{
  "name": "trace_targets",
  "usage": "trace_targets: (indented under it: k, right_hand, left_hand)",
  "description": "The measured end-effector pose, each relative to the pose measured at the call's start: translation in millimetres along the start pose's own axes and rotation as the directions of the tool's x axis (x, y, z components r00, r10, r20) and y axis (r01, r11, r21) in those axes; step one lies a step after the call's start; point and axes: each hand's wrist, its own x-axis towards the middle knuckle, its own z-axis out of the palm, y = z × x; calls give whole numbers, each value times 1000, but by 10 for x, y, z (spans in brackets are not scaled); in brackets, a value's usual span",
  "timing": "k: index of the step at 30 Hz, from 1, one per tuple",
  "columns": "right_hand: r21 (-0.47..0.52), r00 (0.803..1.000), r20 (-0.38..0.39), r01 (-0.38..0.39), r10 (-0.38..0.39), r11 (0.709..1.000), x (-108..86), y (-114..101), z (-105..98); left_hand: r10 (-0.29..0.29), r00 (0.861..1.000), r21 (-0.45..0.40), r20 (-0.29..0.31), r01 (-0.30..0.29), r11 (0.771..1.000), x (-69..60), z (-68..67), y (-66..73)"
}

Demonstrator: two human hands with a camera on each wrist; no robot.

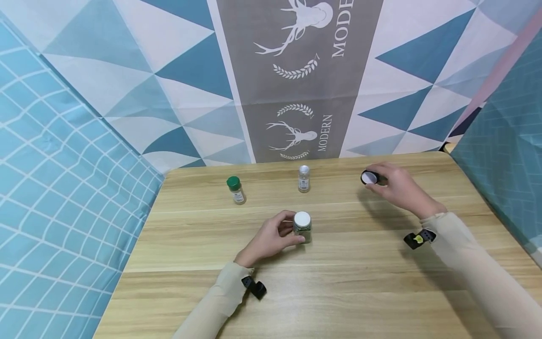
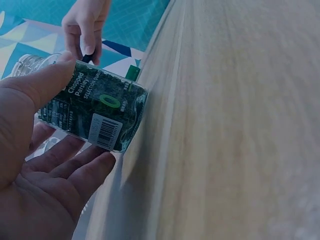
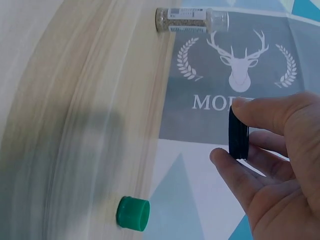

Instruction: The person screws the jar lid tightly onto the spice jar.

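My left hand [image 1: 271,240] holds a square glass jar of chopped parsley [image 1: 302,230] between thumb and fingers. A white disc covers the jar's mouth, and in the left wrist view its label reads Chopped Parsley [image 2: 95,102]. Off to the right, my right hand [image 1: 400,186] pinches a round black lid [image 1: 370,177] by its rim, above the table. The lid's pale face shows in the head view. In the right wrist view the black lid [image 3: 238,132] appears edge-on between thumb and fingers. A green cap [image 3: 133,213] stands on the table near that hand.
Toward the back left of the wooden table [image 1: 190,245] stands a small bottle with a green cap [image 1: 235,190]. A small uncapped-looking clear-necked bottle [image 1: 303,179] stands at the back middle. Patterned cloth [image 1: 296,84] hangs behind the table, with blue cloth [image 1: 63,188] along the left.
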Motion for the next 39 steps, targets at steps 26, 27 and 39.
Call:
trace_targets:
  k: [26,27,39]
  right_hand:
    - [-4,993,-51,102,-102,995,-44,-199,138]
    - [-7,992,-60,107,-108,994,-44,-211,137]
    - [199,993,-79,100,-86,975,-84,-359,190]
  left_hand:
    - [33,999,11,-39,-33,999,-22,4,76]
    - [34,999,10,-38,-33,999,-22,4,78]
    - [30,999,6,-35,-30,1000,-21,4,70]
